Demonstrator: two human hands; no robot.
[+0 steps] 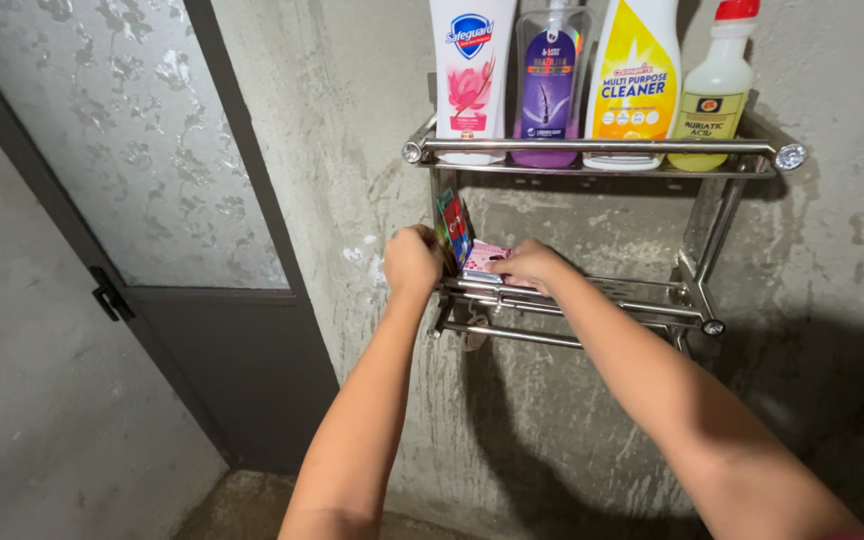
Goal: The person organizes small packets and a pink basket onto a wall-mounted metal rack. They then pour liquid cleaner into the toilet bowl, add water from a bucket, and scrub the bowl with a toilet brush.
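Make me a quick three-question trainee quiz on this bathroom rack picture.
1. How many bottles stand on the top shelf?
2. True or false: the right hand rests on a pink packet on the lower shelf.
3. The left hand is next to: A) a sponge, B) a red and green sachet, C) a brush.

Key:
1. Four: white bottle, purple bottle, yellow bottle, spray bottle.
2. True.
3. B.

Four bottles [592, 80], two sachets [455, 228], one metal rack [742, 150], two hands [412, 258].
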